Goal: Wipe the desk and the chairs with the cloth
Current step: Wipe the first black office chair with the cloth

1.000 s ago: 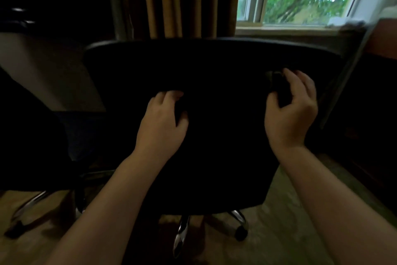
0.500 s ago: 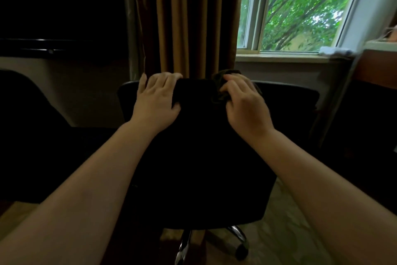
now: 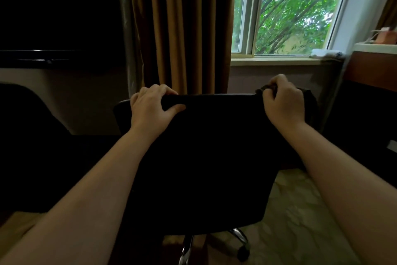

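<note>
The black chair [image 3: 204,157] fills the middle of the view, its backrest facing the person. The left grip [image 3: 150,103] is at the 11 o'clock corner of the backrest, fingers curled over the top edge and thumb pressed on the near face. At the 1 o'clock corner the right grip [image 3: 283,99] pinches the dark cloth [image 3: 264,88], bunched small against that same edge. The main risk, as I judge it, is the chair itself. It stands on a chrome base [image 3: 237,233] with a caster [image 3: 243,253], so a sideways wipe could swivel or roll it if the left grip loosens. The cloth is such a small wad that it could slip out and drop over the far side. Dark cloth on a dark chair also makes missed patches hard to spot. Straight behind at 12 o'clock hangs a brown curtain [image 3: 178,28], near enough for a long stroke to snag. The window [image 3: 290,7] is at 1 o'clock, with something white and folded [image 3: 325,53] on the sill. At 3 o'clock the worktop [image 3: 373,58] crowds the chair's right side and could catch the knuckles. Another dark seat [image 3: 21,125] sits at 9 o'clock.
</note>
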`<control>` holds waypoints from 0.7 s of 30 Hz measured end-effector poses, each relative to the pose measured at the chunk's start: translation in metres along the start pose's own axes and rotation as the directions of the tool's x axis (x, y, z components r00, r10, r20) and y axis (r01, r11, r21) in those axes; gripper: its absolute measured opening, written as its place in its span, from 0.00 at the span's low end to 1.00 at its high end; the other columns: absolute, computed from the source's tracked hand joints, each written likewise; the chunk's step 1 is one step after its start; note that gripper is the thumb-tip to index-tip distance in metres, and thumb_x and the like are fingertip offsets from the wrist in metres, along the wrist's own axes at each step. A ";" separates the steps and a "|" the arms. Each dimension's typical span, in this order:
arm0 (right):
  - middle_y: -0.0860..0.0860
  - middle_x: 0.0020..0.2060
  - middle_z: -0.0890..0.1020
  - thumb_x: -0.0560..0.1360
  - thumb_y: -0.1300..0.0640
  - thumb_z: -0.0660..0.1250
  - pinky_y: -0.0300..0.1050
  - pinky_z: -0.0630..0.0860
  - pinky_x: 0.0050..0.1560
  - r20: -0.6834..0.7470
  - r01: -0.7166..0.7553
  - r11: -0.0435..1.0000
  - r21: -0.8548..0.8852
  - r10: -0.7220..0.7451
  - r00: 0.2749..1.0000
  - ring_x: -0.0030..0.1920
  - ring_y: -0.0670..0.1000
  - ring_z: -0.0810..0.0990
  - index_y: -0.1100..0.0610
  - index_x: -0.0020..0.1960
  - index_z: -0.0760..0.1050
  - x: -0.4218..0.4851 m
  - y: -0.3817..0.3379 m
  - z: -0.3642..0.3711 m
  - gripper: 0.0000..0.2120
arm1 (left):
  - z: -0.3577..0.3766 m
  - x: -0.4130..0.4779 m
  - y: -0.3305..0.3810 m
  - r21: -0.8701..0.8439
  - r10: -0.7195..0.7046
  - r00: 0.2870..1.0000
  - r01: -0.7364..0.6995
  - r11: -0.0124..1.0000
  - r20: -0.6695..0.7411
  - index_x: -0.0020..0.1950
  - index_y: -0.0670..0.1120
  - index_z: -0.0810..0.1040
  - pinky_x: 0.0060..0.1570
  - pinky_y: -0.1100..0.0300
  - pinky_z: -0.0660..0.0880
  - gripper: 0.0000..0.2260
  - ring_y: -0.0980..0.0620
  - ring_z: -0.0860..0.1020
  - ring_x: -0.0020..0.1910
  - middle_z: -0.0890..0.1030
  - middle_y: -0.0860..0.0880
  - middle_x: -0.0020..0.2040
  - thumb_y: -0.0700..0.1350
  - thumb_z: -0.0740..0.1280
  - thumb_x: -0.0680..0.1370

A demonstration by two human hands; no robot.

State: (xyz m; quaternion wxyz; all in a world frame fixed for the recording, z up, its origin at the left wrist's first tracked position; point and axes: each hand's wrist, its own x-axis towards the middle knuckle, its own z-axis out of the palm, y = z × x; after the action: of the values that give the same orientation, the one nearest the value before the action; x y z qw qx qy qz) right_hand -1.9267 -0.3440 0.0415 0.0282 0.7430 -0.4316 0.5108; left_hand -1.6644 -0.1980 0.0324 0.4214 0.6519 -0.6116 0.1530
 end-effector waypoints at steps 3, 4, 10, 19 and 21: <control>0.56 0.40 0.76 0.77 0.60 0.63 0.50 0.68 0.49 0.074 0.004 1.000 0.006 -0.005 0.997 0.46 0.61 0.78 0.60 0.52 0.73 -0.004 -0.001 -0.013 0.05 | -0.009 -0.008 0.012 0.000 -0.028 1.000 0.028 1.000 0.012 0.55 0.53 0.77 0.57 0.57 0.58 0.11 0.53 0.70 0.53 0.77 0.53 0.50 0.52 0.71 0.75; 0.55 0.40 0.75 0.77 0.60 0.62 0.49 0.67 0.48 0.098 -0.009 1.000 0.005 0.008 0.995 0.46 0.60 0.77 0.59 0.51 0.73 -0.006 -0.003 -0.017 0.04 | -0.012 -0.010 0.016 0.004 -0.038 0.999 0.038 0.999 0.022 0.55 0.52 0.77 0.58 0.56 0.59 0.11 0.52 0.70 0.54 0.77 0.52 0.51 0.52 0.71 0.75; 0.53 0.39 0.73 0.77 0.58 0.62 0.50 0.65 0.48 0.180 -0.036 0.999 -0.017 0.038 0.983 0.44 0.54 0.69 0.56 0.46 0.69 -0.015 -0.005 -0.041 0.03 | -0.024 -0.033 0.039 0.000 -0.051 0.998 0.051 0.999 0.047 0.55 0.51 0.77 0.59 0.55 0.61 0.11 0.51 0.71 0.55 0.76 0.52 0.52 0.50 0.71 0.75; 0.54 0.40 0.75 0.78 0.56 0.61 0.50 0.66 0.48 0.259 -0.063 0.997 -0.041 0.071 0.963 0.43 0.56 0.71 0.57 0.46 0.71 -0.027 -0.010 -0.083 0.04 | -0.042 -0.065 0.067 -0.052 -0.039 0.999 0.041 0.998 0.033 0.52 0.53 0.78 0.56 0.56 0.62 0.08 0.55 0.71 0.51 0.78 0.55 0.50 0.50 0.73 0.74; 0.55 0.40 0.76 0.77 0.56 0.61 0.51 0.67 0.48 0.241 -0.078 0.997 -0.027 0.082 0.967 0.43 0.57 0.73 0.58 0.46 0.72 -0.032 -0.014 -0.088 0.06 | -0.049 -0.070 0.071 -0.052 -0.049 0.998 0.051 0.997 0.028 0.53 0.51 0.79 0.57 0.56 0.62 0.09 0.55 0.71 0.52 0.78 0.54 0.50 0.50 0.73 0.74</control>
State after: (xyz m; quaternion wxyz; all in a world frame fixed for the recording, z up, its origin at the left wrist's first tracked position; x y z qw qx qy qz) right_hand -1.9857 -0.2731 0.0640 -0.0389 0.7815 -0.4656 0.4135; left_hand -1.7288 -0.1076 0.0377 0.4338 0.6577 -0.6045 0.1175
